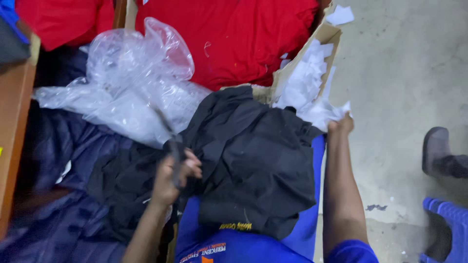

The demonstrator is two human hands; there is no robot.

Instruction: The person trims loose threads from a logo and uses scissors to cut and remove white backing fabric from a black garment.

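A crumpled black garment [253,156] lies over my lap, on my blue shirt. My left hand [173,178] is closed around the dark handles of a pair of scissors [168,134], whose blade points up over a clear plastic bag [131,83]. My right hand [340,125] reaches to the black garment's far right edge and grips a bunch of white paper scraps [317,104] at the side of a cardboard box [327,36].
Red fabric [234,39] fills the cardboard box ahead. Dark blue cloth [63,156] lies at the left beside a wooden edge [14,126]. Bare concrete floor [404,87] is at the right, with another person's dark shoe [438,156] and a blue plastic object [451,214].
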